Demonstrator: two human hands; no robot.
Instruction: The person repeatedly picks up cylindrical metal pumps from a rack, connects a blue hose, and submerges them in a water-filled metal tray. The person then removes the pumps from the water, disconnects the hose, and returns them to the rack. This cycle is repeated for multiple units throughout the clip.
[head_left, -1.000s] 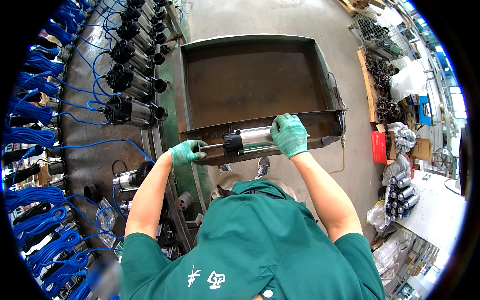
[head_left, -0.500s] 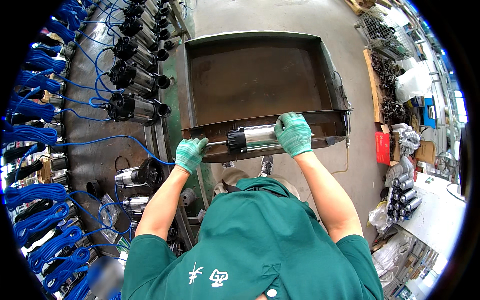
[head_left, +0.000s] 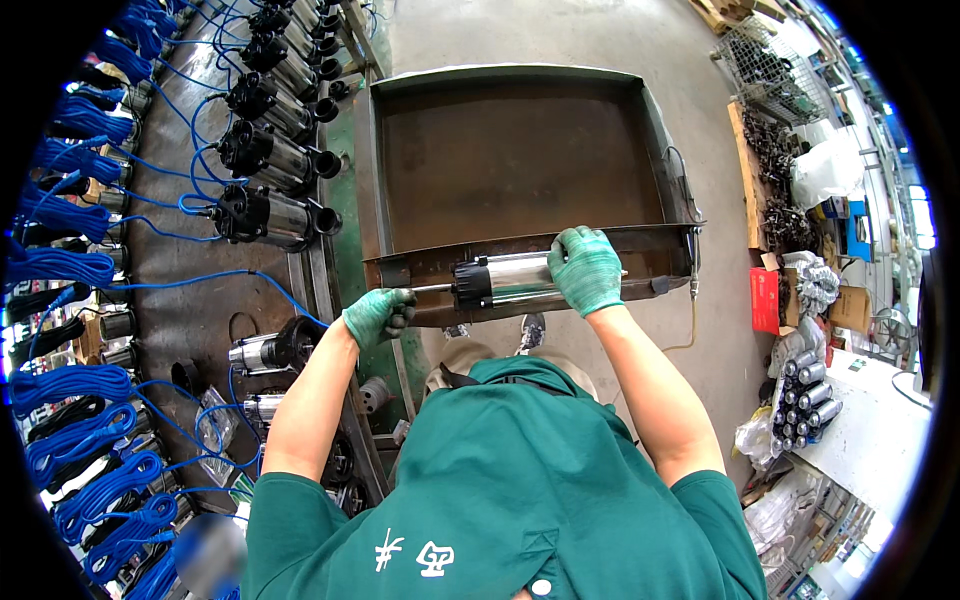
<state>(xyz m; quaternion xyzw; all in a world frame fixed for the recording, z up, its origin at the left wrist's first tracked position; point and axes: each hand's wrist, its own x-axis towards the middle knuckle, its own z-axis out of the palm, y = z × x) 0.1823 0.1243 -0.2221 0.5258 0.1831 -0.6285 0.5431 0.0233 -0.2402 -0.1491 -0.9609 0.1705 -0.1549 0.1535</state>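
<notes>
While the left hand [head_left: 380, 313] closes its gloved fingers around the thin shaft end, the silver pump body [head_left: 505, 280] lies horizontal along the near rim of the brown metal tray [head_left: 520, 160], and the right hand [head_left: 587, 268] wraps over it, probably to keep it steady.

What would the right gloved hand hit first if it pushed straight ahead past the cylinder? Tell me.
Probably the brown floor of the rusty metal tray beyond its near rim; the right hand grips the shiny steel cylinder. Depth is unclear.
</notes>
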